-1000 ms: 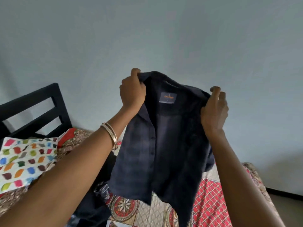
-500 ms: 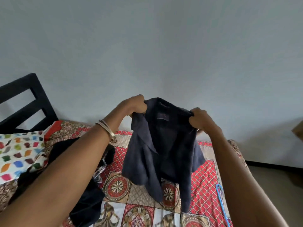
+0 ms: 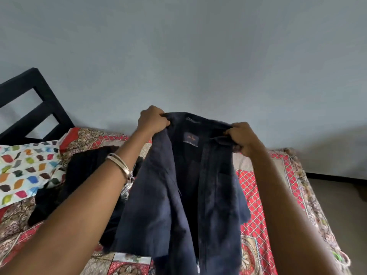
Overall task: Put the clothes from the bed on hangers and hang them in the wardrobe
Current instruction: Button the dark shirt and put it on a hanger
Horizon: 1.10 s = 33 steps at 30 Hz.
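A dark navy shirt (image 3: pixel 184 195) hangs open in front of me above the bed, its inner collar label facing me. My left hand (image 3: pixel 152 121) grips the shirt's left shoulder and my right hand (image 3: pixel 243 135) grips its right shoulder. The shirt's lower part drapes down over the red patterned bedspread (image 3: pixel 256 187). No hanger and no wardrobe are in view.
A heap of dark clothes (image 3: pixel 79 175) lies on the bed to the left of the shirt. Beside it is a white pillow with coloured patches (image 3: pixel 25 167), under a black slatted headboard (image 3: pixel 33 108). A grey wall (image 3: pixel 198 56) runs behind; floor (image 3: pixel 337 205) shows at the right.
Both hands came down with the shirt from a raised position to just over the bed, then pulled its shoulders wider apart. The blue hanger seen on the bed a moment ago is out of sight.
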### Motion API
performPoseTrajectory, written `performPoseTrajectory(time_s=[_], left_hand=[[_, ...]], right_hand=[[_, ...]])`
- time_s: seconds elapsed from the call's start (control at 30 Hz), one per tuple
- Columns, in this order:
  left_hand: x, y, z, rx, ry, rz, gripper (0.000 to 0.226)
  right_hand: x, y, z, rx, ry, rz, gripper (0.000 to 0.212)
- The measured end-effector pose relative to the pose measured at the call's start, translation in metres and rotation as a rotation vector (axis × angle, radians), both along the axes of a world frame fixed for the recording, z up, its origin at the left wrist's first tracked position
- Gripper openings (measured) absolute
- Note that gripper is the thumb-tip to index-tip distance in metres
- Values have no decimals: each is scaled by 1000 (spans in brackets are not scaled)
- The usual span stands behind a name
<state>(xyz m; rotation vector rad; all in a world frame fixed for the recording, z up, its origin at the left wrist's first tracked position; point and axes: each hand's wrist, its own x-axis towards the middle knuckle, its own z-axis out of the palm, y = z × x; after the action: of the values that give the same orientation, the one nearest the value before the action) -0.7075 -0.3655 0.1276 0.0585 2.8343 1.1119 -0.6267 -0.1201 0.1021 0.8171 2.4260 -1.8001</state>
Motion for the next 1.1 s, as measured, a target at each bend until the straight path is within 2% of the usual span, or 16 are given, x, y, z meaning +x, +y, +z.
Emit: performPoseTrajectory(time_s=[0.07, 0.13, 0.2, 0.3, 0.37, 0.47, 0.53, 0.6, 0.63, 0.7, 0.77, 0.9, 1.03, 1.1], left_hand=[[-6, 0, -31, 92, -161, 56, 15], [-12, 0, -61, 198, -351, 107, 16], [-17, 4, -93, 229, -491, 131, 10], [-27, 8, -147, 275, -598, 137, 7], [-45, 13, -185, 304, -583, 164, 14], [-77, 28, -229, 405, -481, 187, 27], [-100, 43, -249, 539, -406, 175, 40], [-122, 58, -272, 691, -382, 108, 63], [-128, 63, -284, 702, -372, 62, 76], [-125, 73, -319, 579, -335, -29, 86], [-101, 78, -364, 470, -365, -76, 77], [-9, 67, -465, 278, -501, -108, 55], [92, 28, -534, 10, -454, -60, 39], [136, 11, -547, -168, -405, -54, 42]], right_hand=[[-9, -7, -34, 122, -17, -94, 9], [-13, -10, -65, 283, -54, -125, 23], [-15, -9, -94, 402, -123, -86, 25], [-21, -2, -138, 564, -311, 34, 16], [-33, 5, -170, 616, -356, 63, 12], [-59, 18, -215, 491, -258, -17, 21], [-79, 24, -237, 253, -91, -176, 33], [-99, 28, -268, 20, 114, -288, 54], [-105, 28, -281, -63, 197, -306, 64], [-101, 22, -326, -106, 202, -281, 72], [-74, 7, -380, -119, 86, -259, 62], [23, -34, -479, 115, -205, -86, 39], [120, -72, -514, 268, -433, -76, 18], [153, -88, -525, 319, -510, -87, 6]])
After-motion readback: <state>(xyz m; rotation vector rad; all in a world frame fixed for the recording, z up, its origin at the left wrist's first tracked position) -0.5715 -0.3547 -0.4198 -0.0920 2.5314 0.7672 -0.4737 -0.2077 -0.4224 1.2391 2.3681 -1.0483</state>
